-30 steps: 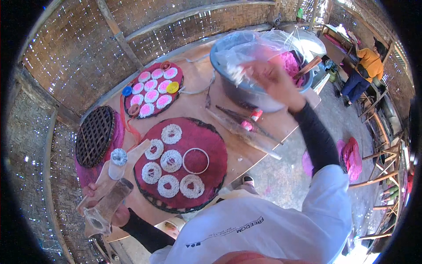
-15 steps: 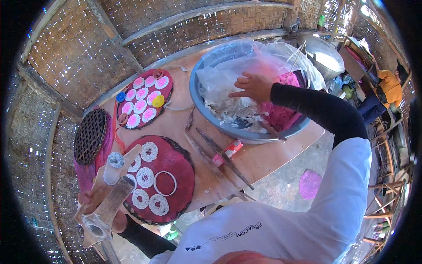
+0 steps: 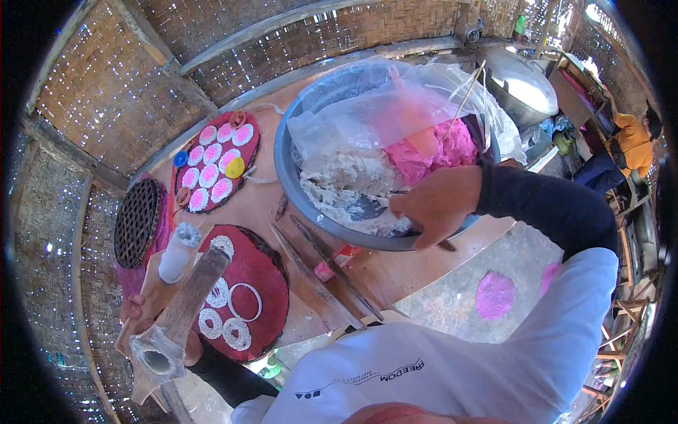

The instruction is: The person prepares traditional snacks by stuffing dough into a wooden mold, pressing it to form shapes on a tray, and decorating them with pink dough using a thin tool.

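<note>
White dough point(image 3: 346, 180): lies in the near left part of the tub, soft and ragged, smeared toward the front rim.
Right hand point(image 3: 439, 201): reaches over the front of the tub, its fingers bent and seemingly closed round a wooden stick point(image 3: 446, 246) whose end shows below the hand; the grip itself is partly hidden.
Scooping well: as I judge it, draw the stick through the white side alone, low along the tub floor, and lift clear of the pink so the colours don't mix.
Left hand point(image 3: 133, 309): wraps a wooden press point(image 3: 198, 290), fingers curled at its edge, the palm mostly hidden; a firm, steady hold seems best while the other arm works.
Press barrel point(image 3: 155, 362): open mouth, whitened with residue, too dark inside to tell what it holds.
White plunger point(image 3: 175, 261): stands beside the barrel, dough stuck on its end.
Blue-grey tub point(image 3: 282, 169): holds white dough and, farther right, pink dough point(image 3: 455, 148); clear plastic sheet point(image 3: 346, 116) covers the back part.
Near red mat point(image 3: 272, 283): bears white lacy rings point(image 3: 236, 333) and a thin hoop point(image 3: 259, 302), some partly behind the press.
Far round tray point(image 3: 248, 150): carries white discs with pink middles, a yellow cup point(image 3: 235, 167) among them.
Metal pot point(image 3: 522, 81): sits beyond the tub; contents can't be told.
</note>
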The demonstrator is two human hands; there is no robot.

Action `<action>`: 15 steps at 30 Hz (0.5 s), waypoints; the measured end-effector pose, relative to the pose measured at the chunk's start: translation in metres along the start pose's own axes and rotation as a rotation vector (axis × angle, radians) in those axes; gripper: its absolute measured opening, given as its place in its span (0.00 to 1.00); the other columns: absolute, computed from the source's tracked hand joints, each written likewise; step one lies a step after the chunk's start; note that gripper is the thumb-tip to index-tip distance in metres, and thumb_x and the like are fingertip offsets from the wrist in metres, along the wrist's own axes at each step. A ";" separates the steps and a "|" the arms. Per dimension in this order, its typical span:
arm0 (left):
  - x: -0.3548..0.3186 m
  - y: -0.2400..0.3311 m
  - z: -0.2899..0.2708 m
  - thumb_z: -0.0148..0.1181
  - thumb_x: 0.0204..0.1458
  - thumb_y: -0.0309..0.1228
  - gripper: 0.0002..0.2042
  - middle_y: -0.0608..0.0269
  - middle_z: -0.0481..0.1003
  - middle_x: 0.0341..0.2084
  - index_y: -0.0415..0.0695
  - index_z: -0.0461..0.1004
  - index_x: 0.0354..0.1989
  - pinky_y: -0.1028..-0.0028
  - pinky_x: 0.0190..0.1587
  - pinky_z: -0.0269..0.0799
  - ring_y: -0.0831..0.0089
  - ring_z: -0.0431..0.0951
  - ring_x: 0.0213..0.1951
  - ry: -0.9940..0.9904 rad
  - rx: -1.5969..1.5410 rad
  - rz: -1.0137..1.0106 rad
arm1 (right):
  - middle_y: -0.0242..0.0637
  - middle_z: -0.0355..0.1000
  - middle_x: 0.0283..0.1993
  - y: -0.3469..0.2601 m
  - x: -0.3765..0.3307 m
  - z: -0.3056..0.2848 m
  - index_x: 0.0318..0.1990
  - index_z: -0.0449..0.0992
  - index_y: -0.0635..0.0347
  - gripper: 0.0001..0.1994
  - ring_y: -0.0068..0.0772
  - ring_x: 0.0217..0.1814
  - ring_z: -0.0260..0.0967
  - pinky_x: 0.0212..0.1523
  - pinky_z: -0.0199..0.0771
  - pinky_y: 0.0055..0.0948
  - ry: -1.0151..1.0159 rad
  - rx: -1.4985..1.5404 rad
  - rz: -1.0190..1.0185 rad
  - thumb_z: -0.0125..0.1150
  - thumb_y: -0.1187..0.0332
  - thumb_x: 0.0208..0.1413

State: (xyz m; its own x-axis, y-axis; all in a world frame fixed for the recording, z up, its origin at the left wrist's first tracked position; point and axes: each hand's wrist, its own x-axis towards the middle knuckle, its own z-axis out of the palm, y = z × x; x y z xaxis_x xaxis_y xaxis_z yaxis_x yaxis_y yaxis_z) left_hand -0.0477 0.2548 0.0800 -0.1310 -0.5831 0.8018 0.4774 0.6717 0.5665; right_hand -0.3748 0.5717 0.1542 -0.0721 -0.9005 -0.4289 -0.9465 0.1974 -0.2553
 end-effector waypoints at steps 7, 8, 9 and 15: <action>0.003 -0.007 0.014 0.63 0.38 0.40 0.22 0.59 0.62 0.35 0.49 0.60 0.40 0.66 0.49 0.62 0.66 0.65 0.42 -0.035 -0.031 -0.013 | 0.42 0.71 0.21 0.035 0.006 0.025 0.31 0.72 0.65 0.12 0.47 0.26 0.72 0.22 0.68 0.44 -0.057 -0.288 0.200 0.54 0.67 0.39; 0.004 -0.008 0.015 0.63 0.38 0.40 0.22 0.59 0.62 0.35 0.49 0.60 0.40 0.66 0.48 0.62 0.66 0.65 0.41 -0.036 -0.032 -0.015 | 0.43 0.71 0.21 0.031 0.008 0.029 0.26 0.72 0.64 0.09 0.45 0.26 0.72 0.21 0.68 0.43 -0.025 -0.307 0.222 0.54 0.67 0.39; 0.004 -0.009 0.015 0.63 0.38 0.40 0.22 0.59 0.62 0.35 0.49 0.60 0.40 0.66 0.48 0.62 0.66 0.65 0.41 -0.038 -0.035 -0.018 | 0.43 0.71 0.21 0.030 0.010 0.032 0.21 0.72 0.63 0.08 0.43 0.25 0.72 0.21 0.68 0.41 0.007 -0.326 0.245 0.53 0.67 0.40; 0.006 -0.012 0.016 0.63 0.38 0.39 0.22 0.58 0.63 0.35 0.48 0.60 0.40 0.67 0.48 0.63 0.66 0.66 0.41 -0.053 -0.043 -0.027 | 0.38 0.69 0.18 0.046 -0.010 0.037 0.15 0.71 0.56 0.08 0.39 0.22 0.71 0.19 0.67 0.38 0.387 -0.541 0.259 0.53 0.66 0.41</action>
State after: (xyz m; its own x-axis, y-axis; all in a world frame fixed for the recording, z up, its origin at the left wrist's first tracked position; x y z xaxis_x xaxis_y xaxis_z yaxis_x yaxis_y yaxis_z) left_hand -0.0675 0.2507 0.0811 -0.1897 -0.5751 0.7958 0.5096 0.6351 0.5805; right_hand -0.4054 0.6046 0.1146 -0.3276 -0.9433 -0.0537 -0.8998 0.2942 0.3221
